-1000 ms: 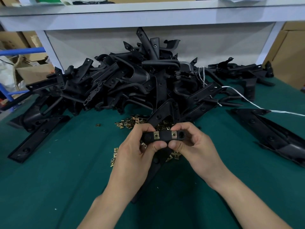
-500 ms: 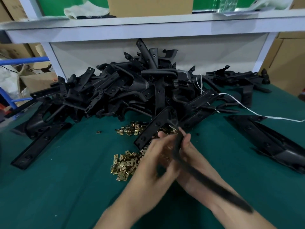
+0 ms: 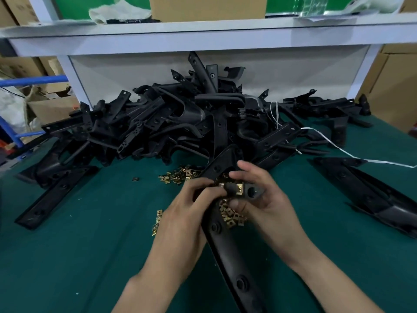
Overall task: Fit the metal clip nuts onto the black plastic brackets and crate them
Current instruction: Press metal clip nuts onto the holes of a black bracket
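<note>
Left hand (image 3: 191,206) wrapped round black bracket (image 3: 228,251) dead centre, right hand (image 3: 268,199) pinching its short end at 3 o'clock. Push each clip nut (image 3: 239,189) square over its hole, fully seated, thumbs bracing. Matte, long, holed arm trailing toward 6 o'clock; two brass nuts already on.

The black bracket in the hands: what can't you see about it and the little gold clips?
- Head view: the bracket runs off the bottom edge, so its lower end is cut off.
- Head view: the left hand and right hand cover parts of its top bar, so any clips there are hidden.
- Head view: the loose clip nuts are too small to count and lie partly under the hands.
- No crate is in view.
</note>
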The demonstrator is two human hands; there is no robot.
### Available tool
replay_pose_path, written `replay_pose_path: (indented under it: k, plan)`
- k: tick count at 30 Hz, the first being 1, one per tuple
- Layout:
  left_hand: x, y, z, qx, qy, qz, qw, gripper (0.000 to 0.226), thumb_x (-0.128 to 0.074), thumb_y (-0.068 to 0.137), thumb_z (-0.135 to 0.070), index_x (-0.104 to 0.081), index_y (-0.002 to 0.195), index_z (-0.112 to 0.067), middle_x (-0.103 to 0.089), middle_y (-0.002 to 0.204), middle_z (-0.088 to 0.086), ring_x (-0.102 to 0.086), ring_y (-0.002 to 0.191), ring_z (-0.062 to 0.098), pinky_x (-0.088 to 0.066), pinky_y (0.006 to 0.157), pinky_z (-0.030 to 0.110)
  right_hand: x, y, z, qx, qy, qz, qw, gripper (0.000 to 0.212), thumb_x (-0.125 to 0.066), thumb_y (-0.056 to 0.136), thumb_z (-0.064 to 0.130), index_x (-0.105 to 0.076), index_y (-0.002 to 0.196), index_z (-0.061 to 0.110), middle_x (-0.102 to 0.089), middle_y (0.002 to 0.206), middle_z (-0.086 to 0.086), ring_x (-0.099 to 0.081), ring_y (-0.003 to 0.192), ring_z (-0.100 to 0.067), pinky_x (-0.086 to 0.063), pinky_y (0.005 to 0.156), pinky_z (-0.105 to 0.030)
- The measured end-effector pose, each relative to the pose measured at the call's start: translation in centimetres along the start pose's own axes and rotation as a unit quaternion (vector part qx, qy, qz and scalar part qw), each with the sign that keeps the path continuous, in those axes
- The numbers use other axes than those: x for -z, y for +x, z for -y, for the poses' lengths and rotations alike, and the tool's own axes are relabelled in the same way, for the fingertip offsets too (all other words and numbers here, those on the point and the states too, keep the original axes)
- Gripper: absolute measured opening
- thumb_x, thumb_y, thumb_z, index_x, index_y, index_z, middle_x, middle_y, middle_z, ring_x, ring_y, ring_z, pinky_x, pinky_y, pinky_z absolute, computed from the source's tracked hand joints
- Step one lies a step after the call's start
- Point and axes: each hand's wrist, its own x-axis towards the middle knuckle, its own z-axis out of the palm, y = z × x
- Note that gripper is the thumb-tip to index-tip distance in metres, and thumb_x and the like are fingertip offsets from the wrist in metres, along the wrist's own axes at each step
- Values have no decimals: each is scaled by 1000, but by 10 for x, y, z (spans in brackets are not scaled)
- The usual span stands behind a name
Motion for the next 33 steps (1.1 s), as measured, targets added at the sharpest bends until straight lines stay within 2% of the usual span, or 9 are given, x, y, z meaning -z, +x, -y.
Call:
replay_pose_path:
  k: [3, 9, 13, 16, 19, 22, 25, 29, 33]
  plan:
    - [7, 3, 4, 42, 19, -13, 999, 46, -54, 81, -18, -54, 123, -34, -47, 134, -8, -63, 98, 17, -58, 65, 41, 0, -2, 3, 37, -70, -3, 997, 38, -79, 83, 19, -66, 112, 40, -71, 113, 10, -68, 102, -7, -52, 82, -15]
    - [3, 3, 5, 119, -77, -41, 989, 76, -75, 79, 4, -44, 135, -36, -39, 132, -23, -55, 112, 3, -57, 84, 39, -3, -3, 2, 43, -59, 2, 997, 26, -74, 86, 30, -66, 109, 39, -72, 119, 10, -68, 109, -8, -50, 86, -14]
    - [2, 3, 4, 134, -76, -31, 988, 69, -77, 77, 4, -50, 126, -36, -42, 127, -23, -57, 102, 3, -57, 77, 40, -1, -1, 1, 27, -46, 5, 999, 28, -75, 85, 24, -68, 107, 41, -73, 115, 9, -69, 106, -8, -51, 85, -16]
    - [1, 3, 6, 133, -86, -38, 987, 69, -76, 78, 7, -49, 122, -38, -42, 123, -24, -56, 103, 1, -54, 76, 35, 0, -1, -2, 12, -49, -4, 999, 31, -75, 83, 20, -69, 104, 43, -74, 98, 11, -68, 88, -2, -51, 75, -13]
    - [1, 2, 7, 123, -87, -28, 988, 58, -73, 81, 3, -53, 121, -35, -44, 121, -21, -58, 98, 5, -57, 72, 43, 0, 0, -2, 17, -54, -2, 998, 32, -74, 81, 19, -69, 97, 47, -73, 88, 16, -65, 78, 3, -48, 69, -10]
    - [3, 1, 8, 108, -91, -25, 990, 54, -71, 82, 4, -56, 122, -29, -45, 120, -17, -58, 97, 7, -57, 72, 45, 0, 0, -1, 18, -48, 3, 999, 31, -74, 80, 21, -69, 94, 48, -73, 87, 15, -66, 78, 2, -48, 69, -9]
    - [4, 2, 8, 99, -89, -21, 991, 53, -70, 82, 6, -58, 123, -26, -45, 120, -17, -58, 96, 8, -55, 73, 42, 1, 0, -4, 11, -50, 8, 999, 24, -75, 74, 38, -69, 96, 46, -73, 88, 11, -67, 79, -1, -50, 71, -12]
    - [4, 2, 10, 88, -82, -19, 993, 54, -69, 80, 12, -61, 122, -21, -47, 118, -12, -55, 103, 8, -50, 81, 27, 4, 1, -11, 4, -59, 7, 998, 25, -74, 73, 43, -69, 97, 45, -72, 89, 11, -66, 79, -2, -50, 71, -13]
    - [2, 1, 10, 90, -64, -23, 994, 52, -66, 82, 6, -58, 122, -26, -46, 119, -15, -53, 106, 8, -55, 76, 40, 5, 3, -14, -8, -53, 10, 999, 25, -74, 75, 43, -69, 100, 43, -72, 94, 11, -66, 82, -5, -50, 73, -16]
